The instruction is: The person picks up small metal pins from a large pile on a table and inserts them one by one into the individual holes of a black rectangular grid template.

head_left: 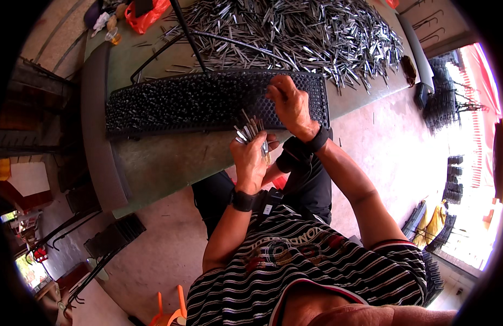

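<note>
My left hand point(250, 160) is closed round a bundle of thin metal strips point(251, 130), their ends fanning out above the fingers. It is just off the near edge of a long black tray point(315, 89) with a grid of holes. Over the tray's right part, my right hand point(290, 106) has its fingers pinched together; whatever may be between them is too small to make out. Small pieces point(170, 106) with bright tips stand crowded in the tray's left and middle. Bare holes show at its right end.
A broad heap of loose metal strips point(295, 38) covers the table point(170, 168) behind the tray. A black metal frame point(191, 41) rises there. A red plastic bag point(145, 19) and a plastic cup point(113, 37) lie far left. Black racks point(443, 95) hang at right.
</note>
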Demonstrator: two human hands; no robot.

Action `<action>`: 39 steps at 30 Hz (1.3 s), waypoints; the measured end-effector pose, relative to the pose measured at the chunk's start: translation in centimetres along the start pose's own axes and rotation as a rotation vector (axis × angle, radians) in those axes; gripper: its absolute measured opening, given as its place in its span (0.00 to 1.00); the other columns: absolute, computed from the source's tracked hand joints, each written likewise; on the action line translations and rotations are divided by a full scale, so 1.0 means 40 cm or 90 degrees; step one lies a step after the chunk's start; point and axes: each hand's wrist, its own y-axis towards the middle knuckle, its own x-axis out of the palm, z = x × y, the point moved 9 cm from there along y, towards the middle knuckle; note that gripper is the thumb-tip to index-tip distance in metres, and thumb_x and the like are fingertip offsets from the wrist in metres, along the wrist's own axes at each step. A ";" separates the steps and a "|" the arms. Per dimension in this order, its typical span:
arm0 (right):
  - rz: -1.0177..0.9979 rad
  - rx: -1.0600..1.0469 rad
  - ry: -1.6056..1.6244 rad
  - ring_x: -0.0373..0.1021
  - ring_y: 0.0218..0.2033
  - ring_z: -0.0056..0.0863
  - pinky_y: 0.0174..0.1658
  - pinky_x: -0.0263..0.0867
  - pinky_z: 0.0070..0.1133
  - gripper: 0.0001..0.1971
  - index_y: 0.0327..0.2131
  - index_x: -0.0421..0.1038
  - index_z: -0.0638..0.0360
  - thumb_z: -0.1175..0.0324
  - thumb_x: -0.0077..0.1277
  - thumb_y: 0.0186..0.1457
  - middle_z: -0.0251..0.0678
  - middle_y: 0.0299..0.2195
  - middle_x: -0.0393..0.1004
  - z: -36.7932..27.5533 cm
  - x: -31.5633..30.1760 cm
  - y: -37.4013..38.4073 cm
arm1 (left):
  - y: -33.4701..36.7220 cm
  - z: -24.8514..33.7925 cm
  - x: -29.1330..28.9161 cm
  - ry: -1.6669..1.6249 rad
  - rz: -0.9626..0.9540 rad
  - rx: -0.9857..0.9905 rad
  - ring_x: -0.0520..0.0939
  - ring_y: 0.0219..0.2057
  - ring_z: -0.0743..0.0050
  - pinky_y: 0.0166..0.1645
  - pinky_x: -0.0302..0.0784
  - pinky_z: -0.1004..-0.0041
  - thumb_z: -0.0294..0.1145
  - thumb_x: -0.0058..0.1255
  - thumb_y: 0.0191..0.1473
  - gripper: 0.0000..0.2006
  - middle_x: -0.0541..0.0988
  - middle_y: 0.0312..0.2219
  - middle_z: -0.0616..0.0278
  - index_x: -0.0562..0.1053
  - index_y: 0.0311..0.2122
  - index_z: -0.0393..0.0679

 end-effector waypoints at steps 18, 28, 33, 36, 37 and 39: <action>-0.093 0.217 0.149 0.71 0.18 0.19 0.21 0.64 0.16 0.05 0.26 0.72 0.65 0.74 0.50 0.47 0.36 0.17 0.73 0.020 -0.005 0.008 | -0.012 -0.044 -0.004 0.020 -0.059 -0.038 0.77 0.19 0.73 0.21 0.76 0.75 0.17 0.48 0.47 0.07 0.74 0.24 0.60 0.71 0.34 0.34; 0.000 0.196 0.162 0.70 0.16 0.19 0.19 0.65 0.15 0.04 0.29 0.68 0.68 0.76 0.48 0.50 0.37 0.18 0.73 0.029 -0.023 0.017 | -0.003 -0.024 -0.042 -0.016 -0.023 0.003 0.77 0.22 0.68 0.25 0.76 0.70 0.17 0.47 0.47 0.07 0.75 0.24 0.59 0.72 0.33 0.35; -0.190 0.312 0.236 0.69 0.14 0.19 0.17 0.64 0.15 0.04 0.28 0.68 0.69 0.76 0.49 0.49 0.36 0.15 0.72 0.059 0.024 -0.009 | 0.007 -0.025 -0.035 -0.068 -0.029 -0.041 0.79 0.25 0.65 0.29 0.78 0.69 0.18 0.46 0.49 0.09 0.77 0.27 0.55 0.71 0.37 0.35; -0.254 0.270 0.159 0.68 0.13 0.18 0.15 0.62 0.15 0.04 0.28 0.69 0.69 0.76 0.49 0.48 0.35 0.14 0.71 0.048 0.048 -0.035 | 0.010 -0.023 -0.018 -0.079 -0.066 -0.072 0.80 0.26 0.65 0.30 0.79 0.69 0.20 0.48 0.49 0.09 0.77 0.28 0.54 0.71 0.38 0.35; -0.266 0.274 0.151 0.68 0.13 0.18 0.15 0.62 0.15 0.04 0.28 0.69 0.69 0.77 0.49 0.48 0.35 0.13 0.70 0.050 0.050 -0.037 | 0.009 -0.025 -0.014 -0.082 -0.077 -0.081 0.80 0.27 0.65 0.31 0.79 0.70 0.20 0.48 0.49 0.09 0.77 0.28 0.54 0.71 0.38 0.35; -0.290 0.282 0.137 0.68 0.13 0.18 0.15 0.62 0.15 0.03 0.27 0.69 0.69 0.77 0.49 0.48 0.34 0.13 0.70 0.054 0.055 -0.040 | 0.008 -0.023 -0.011 -0.043 -0.102 -0.066 0.80 0.26 0.66 0.30 0.79 0.71 0.20 0.50 0.49 0.08 0.77 0.28 0.54 0.72 0.37 0.35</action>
